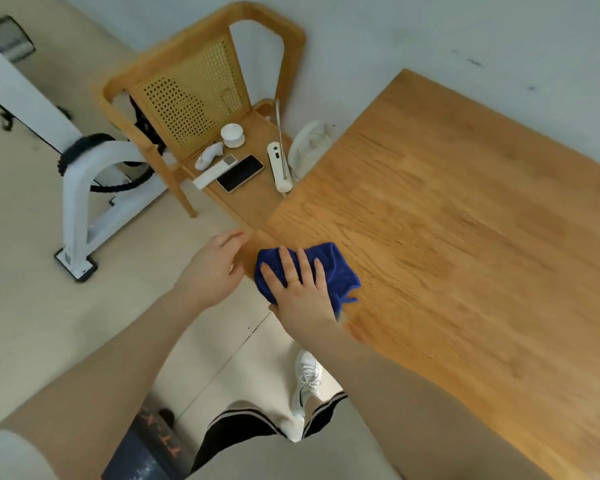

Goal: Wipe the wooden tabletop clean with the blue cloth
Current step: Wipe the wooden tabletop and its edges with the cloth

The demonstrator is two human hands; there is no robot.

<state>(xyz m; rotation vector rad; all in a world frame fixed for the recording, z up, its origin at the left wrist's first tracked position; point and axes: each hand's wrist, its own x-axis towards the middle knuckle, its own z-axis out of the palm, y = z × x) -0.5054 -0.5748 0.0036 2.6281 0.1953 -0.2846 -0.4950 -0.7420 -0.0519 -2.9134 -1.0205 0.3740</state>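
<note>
I see my right hand [300,289] pressing flat, fingers spread, on the blue cloth [336,271] at the wooden tabletop's [465,220] near corner. My left hand [212,268] rests relaxed at the edge, holding nothing. The chair [257,202] beside holds a phone [240,173] and a remote [215,171].

The rectangular wooden tabletop [465,237] shows warm, jointed planks with visible grain and a smooth, low-sheen finish. The deep blue cloth [336,271] looks soft and plush, matt, like microfibre. The light wooden chair [257,202] has a smooth frame and a perforated cane-like back panel. On its seat, the black-screened phone [240,173] is glossy, and the white rounded cup [232,134] looks glazed.
</note>
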